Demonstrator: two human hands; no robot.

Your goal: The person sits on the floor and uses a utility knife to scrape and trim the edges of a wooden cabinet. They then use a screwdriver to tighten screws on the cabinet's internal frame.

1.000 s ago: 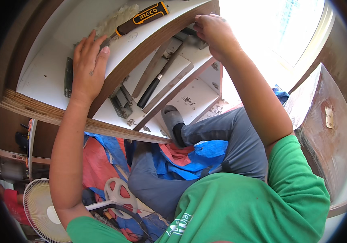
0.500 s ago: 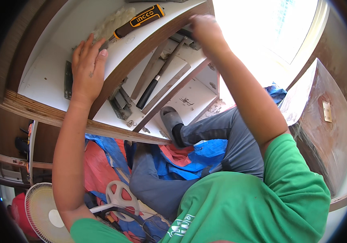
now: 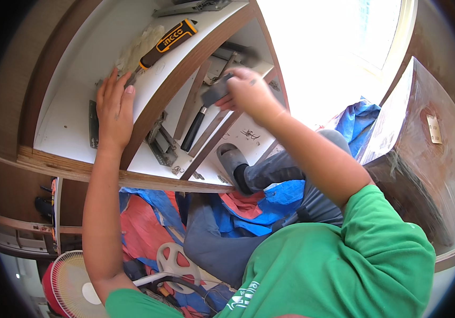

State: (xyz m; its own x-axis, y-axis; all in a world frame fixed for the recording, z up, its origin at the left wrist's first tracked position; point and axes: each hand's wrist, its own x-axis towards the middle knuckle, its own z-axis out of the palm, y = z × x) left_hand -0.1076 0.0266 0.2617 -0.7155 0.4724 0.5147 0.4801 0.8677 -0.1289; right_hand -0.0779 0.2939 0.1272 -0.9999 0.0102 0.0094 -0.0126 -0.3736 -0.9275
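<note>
Flooded with white glare from a pale-framed window (image 3: 381, 32) at upper right, darker and browner toward the left.
Filled at upper left by a white-lined cabinet (image 3: 71, 112) with dark brown edges, at far left by brown shelving (image 3: 76, 204); flanked at right by a scuffed brown box-shaped unit (image 3: 416, 143); spread underfoot with crumpled blue and red tarpaulin (image 3: 283, 200); occupied at lower left by a pale round fan (image 3: 71, 283).

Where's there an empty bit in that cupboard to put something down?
The widest bare patch is white shelf floor between the dark metal strip and the brown left edge. A narrower one lies between the orange-trimmed handle and the brown divider. Past the divider it's crowded: black-handled tool, wood strips, metal rails, plus the right hand holding a dark block.
</note>
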